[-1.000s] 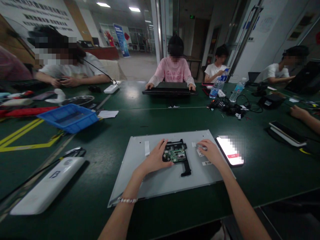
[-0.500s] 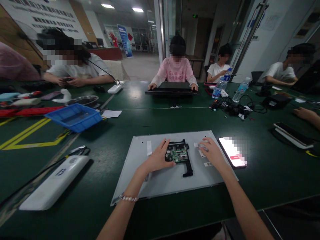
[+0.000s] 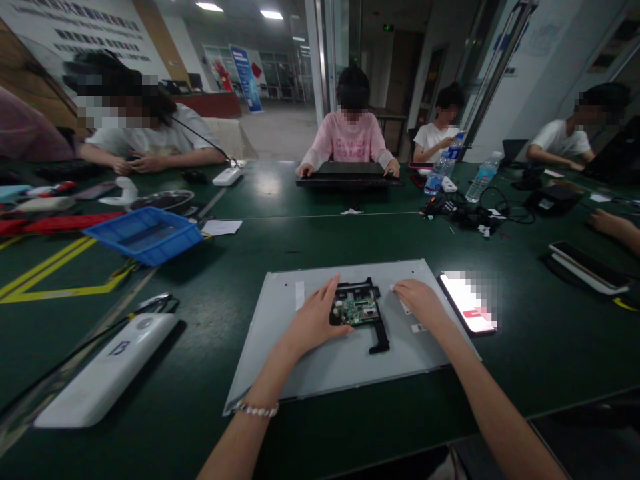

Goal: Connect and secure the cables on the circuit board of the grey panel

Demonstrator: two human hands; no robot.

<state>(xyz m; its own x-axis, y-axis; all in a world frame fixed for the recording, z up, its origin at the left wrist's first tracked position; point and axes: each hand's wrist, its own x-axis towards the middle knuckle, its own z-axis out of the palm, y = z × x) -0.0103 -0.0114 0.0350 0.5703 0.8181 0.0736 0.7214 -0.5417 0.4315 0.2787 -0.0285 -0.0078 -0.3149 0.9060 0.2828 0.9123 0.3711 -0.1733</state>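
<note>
A flat grey panel [image 3: 320,367], like the back of a display, lies on the green table. On it sits a green circuit board [image 3: 356,310] in a black plastic bracket [image 3: 381,337] with an arm pointing towards me. My left hand [image 3: 313,320] is around the bracket's left end, thumb at the near edge and fingers at the far edge. My right hand [image 3: 417,300] is closed in a pinch at a small piece of white tape [image 3: 393,288] right of the board; its fingers hide most of it. A printed label [image 3: 418,328] shows below that hand.
Beside the panel lies a lit phone [image 3: 467,303]. To the left are a white power bank [image 3: 110,373] with a cable and a blue tray [image 3: 145,233]. Cables [image 3: 465,213] and water bottles [image 3: 484,177] stand farther right. A person opposite holds a black monitor [image 3: 350,175].
The fingers of my right hand have come down and closed at the white tape; before, they were apart above the panel. My left hand keeps its place by the board.
</note>
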